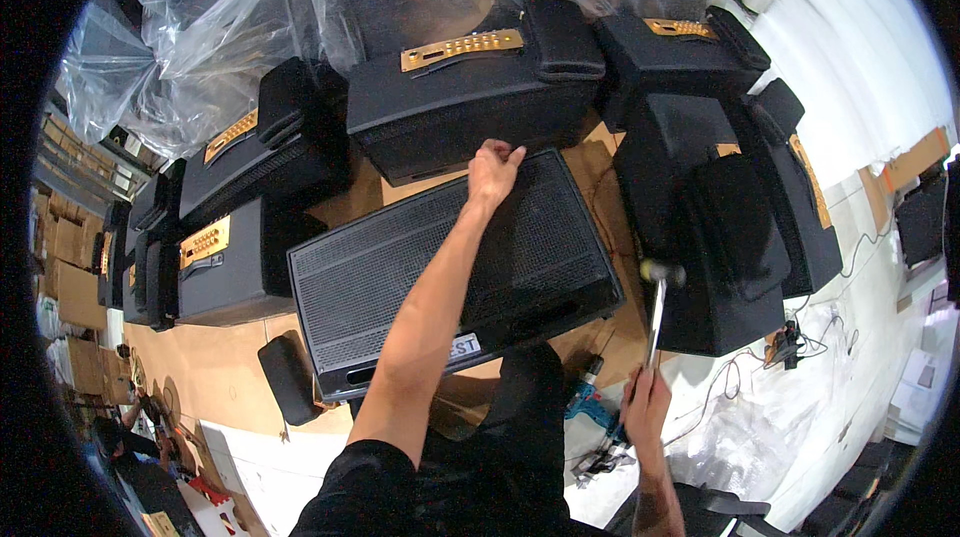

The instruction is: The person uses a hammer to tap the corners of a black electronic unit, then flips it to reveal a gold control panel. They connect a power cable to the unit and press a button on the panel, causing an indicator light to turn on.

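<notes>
A black speaker cabinet (545,267) with a perforated metal grille lies tilted before me, grille up, a small light label near its front edge. Across it reaches my left arm. My left hand (493,177) is at the grille's far edge, its fingers curled together; whether they pinch anything small is hidden. To the right of the cabinet, my right hand (648,405) grips a mallet (656,322) by its silver handle. The mallet's pale and dark head is raised and blurred. Near my right hand, a teal cordless drill (590,403) lies by my leg.
Several black speaker boxes with gold control panels surround me, including one behind (470,107) and one at right (690,227). A black padded piece (287,380) lies at left on brown cardboard (225,357). Plastic sheeting (250,17) hangs behind. Cables (735,377) trail at right. Another person (130,442) is lower left.
</notes>
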Demonstrator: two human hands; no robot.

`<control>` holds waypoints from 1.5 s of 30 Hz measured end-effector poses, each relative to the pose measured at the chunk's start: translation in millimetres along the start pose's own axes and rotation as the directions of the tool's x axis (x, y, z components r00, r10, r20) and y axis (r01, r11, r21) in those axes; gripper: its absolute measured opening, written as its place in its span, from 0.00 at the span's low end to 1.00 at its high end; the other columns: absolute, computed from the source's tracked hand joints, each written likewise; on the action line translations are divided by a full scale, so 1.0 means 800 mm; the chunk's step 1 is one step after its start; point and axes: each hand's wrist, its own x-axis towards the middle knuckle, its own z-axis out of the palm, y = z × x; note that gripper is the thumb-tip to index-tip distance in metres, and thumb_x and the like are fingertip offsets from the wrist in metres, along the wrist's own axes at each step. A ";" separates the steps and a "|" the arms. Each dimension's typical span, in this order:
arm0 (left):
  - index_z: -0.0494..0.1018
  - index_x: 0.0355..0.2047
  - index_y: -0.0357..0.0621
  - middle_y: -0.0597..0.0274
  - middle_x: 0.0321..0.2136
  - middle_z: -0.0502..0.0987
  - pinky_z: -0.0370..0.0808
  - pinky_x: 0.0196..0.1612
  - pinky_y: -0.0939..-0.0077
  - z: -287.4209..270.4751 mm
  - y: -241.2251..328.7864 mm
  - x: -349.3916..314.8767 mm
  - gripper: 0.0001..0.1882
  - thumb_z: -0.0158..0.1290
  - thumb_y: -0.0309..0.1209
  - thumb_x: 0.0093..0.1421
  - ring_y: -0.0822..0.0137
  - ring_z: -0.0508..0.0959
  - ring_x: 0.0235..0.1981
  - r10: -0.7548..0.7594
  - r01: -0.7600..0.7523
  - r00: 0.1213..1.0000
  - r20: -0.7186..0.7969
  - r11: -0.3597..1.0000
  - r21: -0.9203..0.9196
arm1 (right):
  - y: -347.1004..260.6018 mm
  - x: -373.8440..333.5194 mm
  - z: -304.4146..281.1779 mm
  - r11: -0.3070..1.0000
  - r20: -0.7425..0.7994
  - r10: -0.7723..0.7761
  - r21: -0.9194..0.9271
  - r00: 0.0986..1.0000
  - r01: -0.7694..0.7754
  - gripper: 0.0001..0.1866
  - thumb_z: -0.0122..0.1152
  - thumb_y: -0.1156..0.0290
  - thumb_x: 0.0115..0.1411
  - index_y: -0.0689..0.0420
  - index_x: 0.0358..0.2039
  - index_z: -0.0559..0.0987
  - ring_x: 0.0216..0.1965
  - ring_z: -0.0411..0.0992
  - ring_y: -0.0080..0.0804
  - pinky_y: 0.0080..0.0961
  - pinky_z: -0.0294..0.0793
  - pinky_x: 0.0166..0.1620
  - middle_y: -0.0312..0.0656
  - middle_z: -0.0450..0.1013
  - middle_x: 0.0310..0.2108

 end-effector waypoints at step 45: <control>0.75 0.37 0.37 0.51 0.36 0.79 0.65 0.53 0.59 -0.226 -0.172 -0.105 0.14 0.52 0.37 0.62 0.51 0.74 0.44 0.372 -0.156 0.878 -0.301 0.816 0.556 | -0.105 0.159 0.097 0.948 0.132 -0.289 -0.101 0.948 0.303 0.20 0.45 0.60 0.69 0.62 0.26 0.72 0.14 0.64 0.27 0.27 0.60 0.17 0.40 0.66 0.15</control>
